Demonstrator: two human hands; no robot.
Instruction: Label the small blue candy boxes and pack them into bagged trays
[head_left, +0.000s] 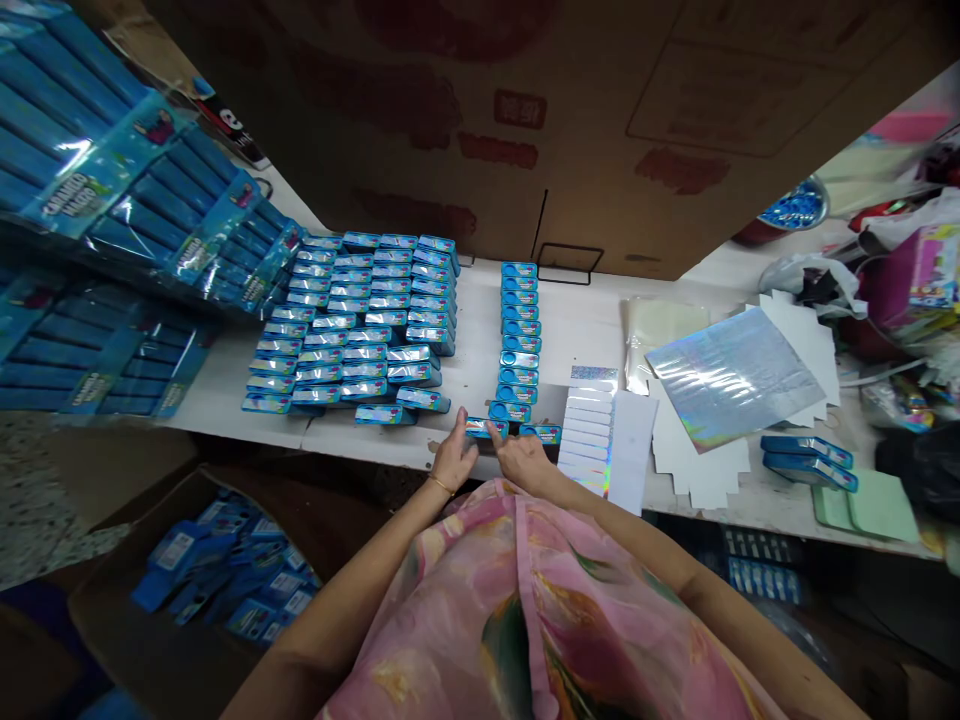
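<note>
At the table's near edge, my left hand (455, 458) grips the left end of a small blue box (477, 428) with a shiny label strip on the side facing up. My right hand (523, 460) is closed at the same box, its index finger pressing the right end of the strip. Beside it lies another blue box (540, 433). Directly beyond my hands runs a column of blue boxes (519, 343), most with a round mark. To the right is a sheet of shiny holographic label strips (587, 430), overlapping a white backing sheet (632, 440).
Rows of labelled blue boxes (360, 330) stand at left, beside stacked blue packs (112, 190) in clear wrap. A large cardboard carton (480, 120) walls off the back. Holographic sheets (724, 375) lie right. Below left, an open carton (112, 630) holds blue boxes.
</note>
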